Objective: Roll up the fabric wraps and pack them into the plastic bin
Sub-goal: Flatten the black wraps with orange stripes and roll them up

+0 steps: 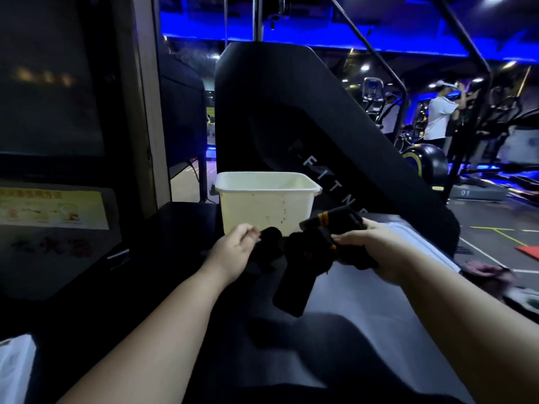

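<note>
Trouble ahead: your right hand [376,252] grips the black orange-striped fabric wrap [309,252]; left hand [233,249] curls at its end, hold unclear; the dangling tail could snag the cream plastic bin [248,205].

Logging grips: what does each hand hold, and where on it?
Right hand grips the black wrap at its bunched upper end; left hand pinches its left end.

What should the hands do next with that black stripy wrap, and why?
Probably wind the dangling end up into a tight roll. The black wrap is bunched and loose between the left hand and the right hand, one end hangs down, and it is in front of the white bin, not in it.
</note>
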